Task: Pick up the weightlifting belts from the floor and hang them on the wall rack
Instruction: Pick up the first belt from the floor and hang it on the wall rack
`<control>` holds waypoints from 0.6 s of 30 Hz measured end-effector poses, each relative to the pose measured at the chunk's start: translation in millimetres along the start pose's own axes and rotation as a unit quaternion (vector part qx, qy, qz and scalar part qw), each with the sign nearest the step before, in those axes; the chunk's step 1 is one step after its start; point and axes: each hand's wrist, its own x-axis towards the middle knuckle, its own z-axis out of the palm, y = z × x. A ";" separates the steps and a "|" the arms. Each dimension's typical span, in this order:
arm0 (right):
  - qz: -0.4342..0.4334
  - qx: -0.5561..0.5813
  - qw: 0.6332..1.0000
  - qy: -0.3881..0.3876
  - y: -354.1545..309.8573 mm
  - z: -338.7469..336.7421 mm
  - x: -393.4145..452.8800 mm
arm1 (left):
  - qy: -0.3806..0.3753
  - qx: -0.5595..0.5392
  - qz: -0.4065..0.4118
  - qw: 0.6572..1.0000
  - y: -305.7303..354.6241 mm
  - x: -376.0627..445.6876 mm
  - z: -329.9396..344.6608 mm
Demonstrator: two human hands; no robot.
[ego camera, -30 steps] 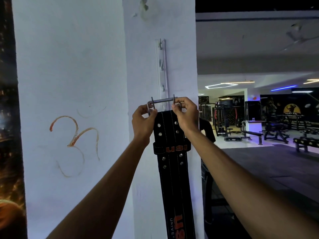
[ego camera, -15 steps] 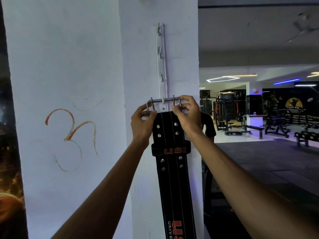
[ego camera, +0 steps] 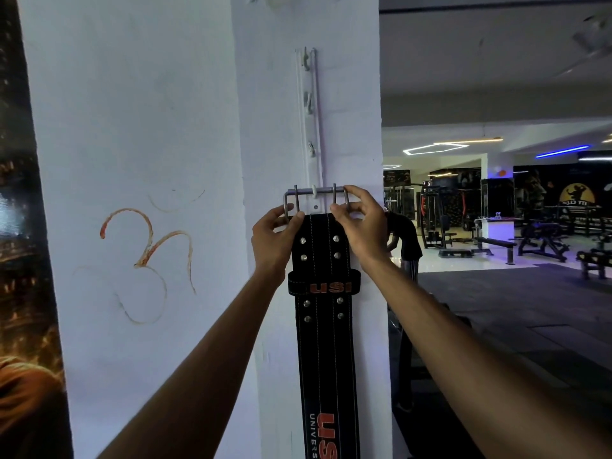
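Two hands, one belt, at a four-hook rack.

The left hand (ego camera: 276, 240) and right hand (ego camera: 361, 226) each pinch a side of the buckle (ego camera: 316, 198) atop one black belt (ego camera: 326, 326), which hangs down the white pillar (ego camera: 281, 127). The buckle's bar sits at the lowest of four hooks on the rack (ego camera: 309, 107). Far right, gym benches (ego camera: 493, 243) stand.

The black belt (ego camera: 326, 326) hanging on the white pillar (ego camera: 281, 127) says "USI" in orange on its keeper loop (ego camera: 324, 287). Lower down the same belt there's bigger orange "US" lettering running sideways, with white "UNIVERS" beside it, both cut off at the frame's edge. Nothing else readable.
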 end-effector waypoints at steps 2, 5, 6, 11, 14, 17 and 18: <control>0.000 -0.010 1.000 -0.012 -1.2 -3.6 -0.3 | 0.003 0.004 0.001 1.000 -3.1 -3.4 -1.3; -0.004 -0.040 0.998 -0.037 -1.7 -7.9 -5.2 | 0.010 0.022 0.003 1.000 -7.9 -17.3 -3.4; -0.011 -0.057 0.998 -0.033 -2.2 -9.0 -10.4 | 0.017 0.033 0.002 0.999 -9.5 -24.5 -5.1; -0.138 -0.157 0.977 0.050 -8.1 -21.2 -76.2 | 0.050 0.095 0.018 0.994 -31.3 -79.8 -29.0; -0.150 -0.154 0.977 -0.010 0.5 -20.8 -162.5 | 0.068 0.142 -0.007 0.987 -68.0 -135.6 -61.3; -0.087 -0.144 0.975 -0.142 22.8 -14.7 -271.8 | 0.089 0.206 -0.080 0.971 -118.9 -210.4 -109.0; -0.066 -0.144 0.969 -0.187 29.4 -12.0 -311.4 | 0.094 0.229 -0.115 0.962 -136.9 -240.3 -129.4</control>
